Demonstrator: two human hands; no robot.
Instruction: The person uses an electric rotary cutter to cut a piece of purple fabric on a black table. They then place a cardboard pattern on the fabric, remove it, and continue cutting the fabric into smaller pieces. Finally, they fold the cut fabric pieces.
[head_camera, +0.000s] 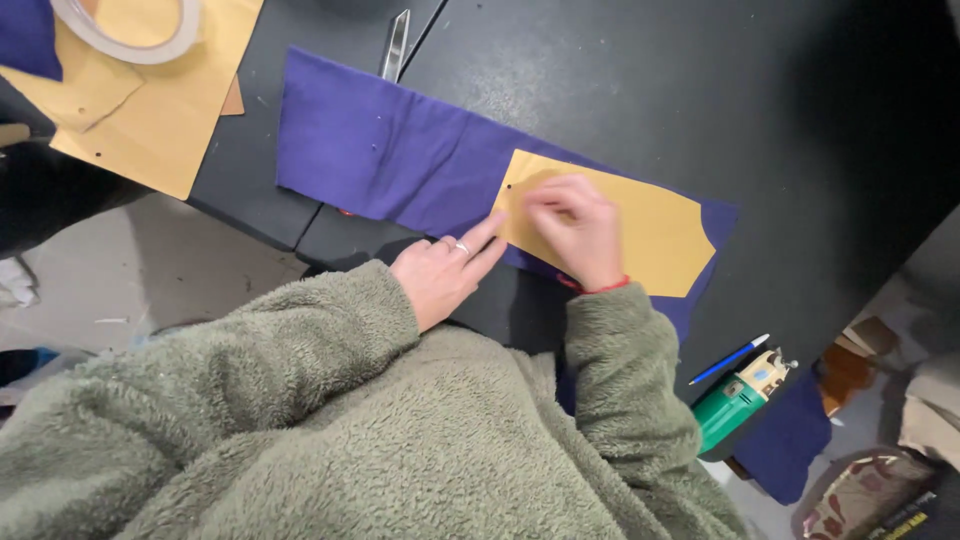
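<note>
A purple cloth (380, 155) lies flat on the black table (620, 70). On its right part rests a tan paper pattern piece (650, 230) with a pointed right end. My left hand (445, 270), wearing a ring, lies flat with its fingers stretched to the pattern's left edge. Just beside it, my right hand (575, 225), a red band at its wrist, rests on the pattern with fingers curled and pinched near the left edge. Whether it pinches something small I cannot tell. Both arms wear a fuzzy green fleece.
Tan paper sheets (150, 100) and a roll of tape (125, 30) sit at the top left. Metal scissors (395, 45) lie above the cloth. A blue pen (728, 360) and a green power tool (740, 395) rest at the table's right edge. Floor shows at left.
</note>
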